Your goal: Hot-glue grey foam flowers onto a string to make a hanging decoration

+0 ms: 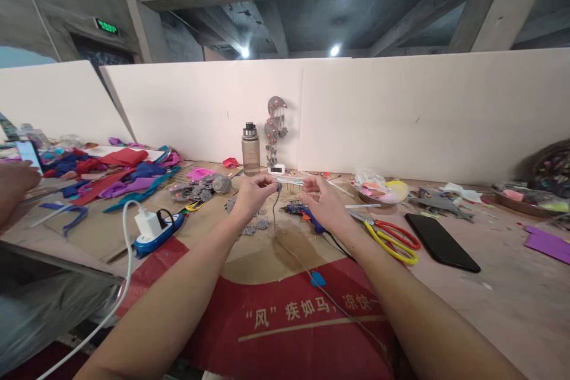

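Note:
My left hand (257,195) is closed in a pinch above the middle of the work surface. At its fingertips is a small dark-blue piece, and a thin grey yarn (274,214) hangs down from there, then trails over the red printed sheet (267,291) toward me. My right hand (324,202) is held a short way to the right, fingers bent and apart, with nothing visible in them. Below and beside it lies a blue glue gun (314,221), partly hidden by the hand. Small grey pieces (262,224) rest under my left hand.
Scissors with red and yellow handles (392,240) and a black phone (442,241) lie at right. A power strip (158,236), coloured cloth (129,172) and another person's hand (15,190) are at left. Behind stand a bottle (250,151) and a grey hanging ornament (275,127).

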{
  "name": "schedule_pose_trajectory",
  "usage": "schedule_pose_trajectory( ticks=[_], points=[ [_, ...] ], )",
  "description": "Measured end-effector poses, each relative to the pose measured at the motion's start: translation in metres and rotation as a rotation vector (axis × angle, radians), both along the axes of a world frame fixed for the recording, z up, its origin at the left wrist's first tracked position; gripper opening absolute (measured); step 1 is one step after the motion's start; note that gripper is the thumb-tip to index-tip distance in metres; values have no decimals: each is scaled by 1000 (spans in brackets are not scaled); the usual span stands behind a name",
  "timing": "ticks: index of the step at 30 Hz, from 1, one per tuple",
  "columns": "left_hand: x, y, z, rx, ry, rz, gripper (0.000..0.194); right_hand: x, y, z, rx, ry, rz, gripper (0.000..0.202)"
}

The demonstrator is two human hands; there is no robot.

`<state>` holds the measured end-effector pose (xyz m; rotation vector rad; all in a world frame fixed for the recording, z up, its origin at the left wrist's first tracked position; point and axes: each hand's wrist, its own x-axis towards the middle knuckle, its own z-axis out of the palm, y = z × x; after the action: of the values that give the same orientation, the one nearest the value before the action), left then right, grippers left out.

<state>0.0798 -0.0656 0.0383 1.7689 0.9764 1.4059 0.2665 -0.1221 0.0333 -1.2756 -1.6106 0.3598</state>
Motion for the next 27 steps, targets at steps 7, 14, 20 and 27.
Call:
schedule_pose_trajectory(
  ticks=[7, 14, 20, 27],
  points=[
    [12, -17, -4, 225, 224, 5, 10, -26, -6, -10, -115, 376, 295, 56],
    [15, -21, -5, 301, 234, 63, 8, -29, -3, -18, -77, 313, 101, 24],
    [15, -20, -6, 280, 190, 69, 8, -31, -9, -12, 6, 217, -1, 11],
    [16, -22, -6, 278, 171, 54, 8, -33, -12, -9, -19, 163, -76, 15]
  ],
)
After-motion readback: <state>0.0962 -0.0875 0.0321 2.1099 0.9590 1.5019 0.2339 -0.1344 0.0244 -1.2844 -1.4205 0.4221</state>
